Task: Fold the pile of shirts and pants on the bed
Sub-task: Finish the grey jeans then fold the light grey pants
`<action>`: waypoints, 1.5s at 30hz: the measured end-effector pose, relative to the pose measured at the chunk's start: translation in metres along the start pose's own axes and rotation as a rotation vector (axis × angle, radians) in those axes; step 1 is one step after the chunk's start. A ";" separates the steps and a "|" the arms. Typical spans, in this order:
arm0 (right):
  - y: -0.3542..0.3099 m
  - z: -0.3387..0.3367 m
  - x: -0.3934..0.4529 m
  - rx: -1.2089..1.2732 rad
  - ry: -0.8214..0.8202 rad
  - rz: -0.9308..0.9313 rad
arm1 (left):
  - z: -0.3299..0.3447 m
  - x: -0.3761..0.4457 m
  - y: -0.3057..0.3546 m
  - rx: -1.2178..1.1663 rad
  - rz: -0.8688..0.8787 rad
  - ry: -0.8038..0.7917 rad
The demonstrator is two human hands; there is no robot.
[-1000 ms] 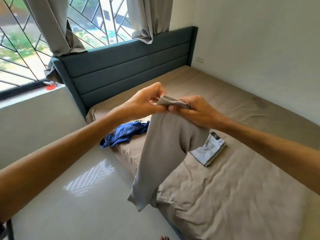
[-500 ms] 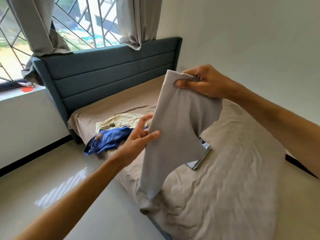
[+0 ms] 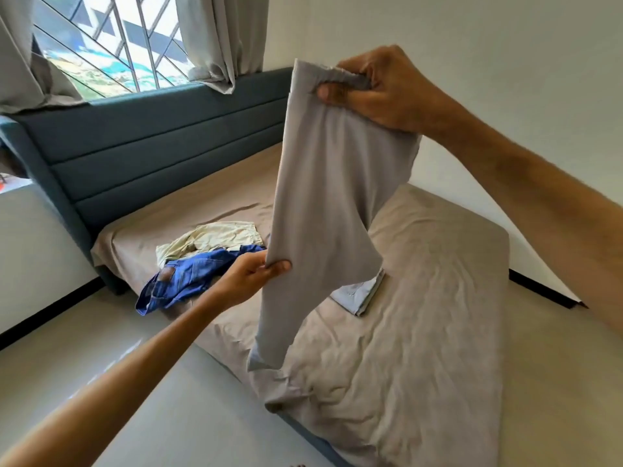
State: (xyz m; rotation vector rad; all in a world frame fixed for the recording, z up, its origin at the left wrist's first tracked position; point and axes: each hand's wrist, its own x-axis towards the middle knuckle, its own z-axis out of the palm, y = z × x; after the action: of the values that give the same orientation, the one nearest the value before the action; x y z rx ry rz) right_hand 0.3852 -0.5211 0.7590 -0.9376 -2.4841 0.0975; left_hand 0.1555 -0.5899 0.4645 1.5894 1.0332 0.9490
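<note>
A pair of grey pants (image 3: 323, 197) hangs in the air above the bed (image 3: 421, 348), legs doubled together. My right hand (image 3: 377, 89) grips the bunched waistband at the top. Lower down, my left hand (image 3: 251, 276) pinches the left edge of the pants about halfway along. The leg ends dangle just above the sheet. Blue jeans (image 3: 185, 281) lie crumpled near the bed's left edge, with a cream garment (image 3: 212, 237) behind them. A folded light-blue garment (image 3: 360, 293) lies flat on the bed, partly hidden behind the pants.
A teal padded headboard (image 3: 151, 156) stands at the far end, under a barred window with grey curtains (image 3: 219, 38). White walls close the right side. Glossy tiled floor (image 3: 101, 382) runs along the bed's left side.
My right hand has lifted the waistband higher. My left hand has left the waistband, slid down the left edge and now pinches the pants midway. The view has turned toward the bed.
</note>
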 end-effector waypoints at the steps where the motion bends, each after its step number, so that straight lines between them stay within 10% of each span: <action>1: -0.002 -0.004 0.004 -0.020 0.015 0.002 | -0.007 -0.001 -0.004 0.028 -0.027 -0.015; 9: 0.033 0.002 -0.006 -0.055 0.040 0.202 | -0.030 -0.045 -0.042 0.060 -0.128 -0.287; 17: 0.079 0.010 -0.095 0.068 0.069 0.492 | -0.052 -0.079 -0.041 0.166 0.069 -0.109; 21: 0.057 0.000 -0.123 0.114 0.098 0.458 | 0.002 -0.079 -0.064 0.408 0.158 -0.043; 33: 0.041 -0.011 -0.162 -0.066 -0.052 0.507 | 0.170 -0.086 -0.126 0.128 0.042 -0.243; 41: 0.081 -0.032 -0.201 -0.229 0.081 0.702 | 0.101 -0.095 -0.100 -0.257 -0.055 0.022; 45: 0.094 -0.027 -0.205 -0.156 0.145 0.790 | 0.056 -0.103 -0.088 -0.028 0.094 -0.241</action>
State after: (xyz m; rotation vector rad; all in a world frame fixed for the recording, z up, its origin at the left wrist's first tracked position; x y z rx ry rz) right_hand 0.5874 -0.5832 0.6774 -1.8671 -1.8756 0.0869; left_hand 0.1577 -0.6894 0.3572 1.6938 0.7803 0.8068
